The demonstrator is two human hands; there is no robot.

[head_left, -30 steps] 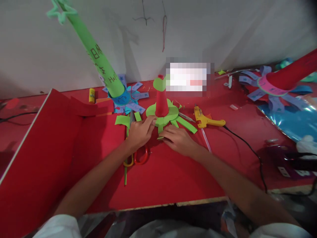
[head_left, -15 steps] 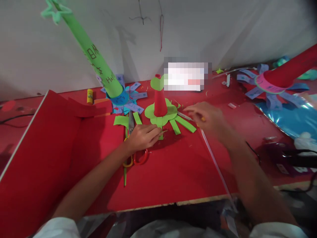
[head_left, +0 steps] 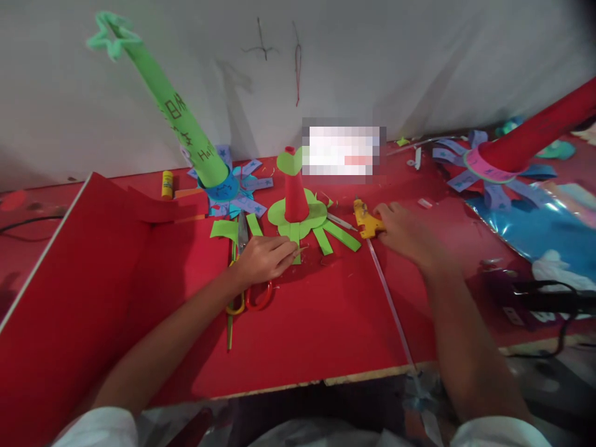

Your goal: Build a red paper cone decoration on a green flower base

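My right hand (head_left: 403,236) is closed around the handle of a yellow hot glue gun (head_left: 365,220). A long clear stick (head_left: 388,292) runs from the gun's rear toward the table's front edge. My left hand (head_left: 267,259) is closed in a pinch, with a thin pale sliver (head_left: 302,249) at its fingertips. Just beyond it stands a red paper cone (head_left: 295,198) on a green flower-shaped paper base (head_left: 318,214) with green strips (head_left: 342,236) fanning out. Scissors (head_left: 258,297) with red and yellow handles lie partly under my left hand and wrist.
A green paper tube (head_left: 186,130) leans at back left near a yellow glue stick (head_left: 167,184). A red board (head_left: 88,279) rises at left. At right are a red tube (head_left: 531,143), blue shiny wrapping (head_left: 512,217) and a dark cable (head_left: 561,338). A blurred-out bright screen (head_left: 342,152) stands behind.
The right hand has shifted slightly right and now shows on the glue gun's handle, with the gun plainly visible. My left hand stays nearly in place. The whole view has shifted a little.
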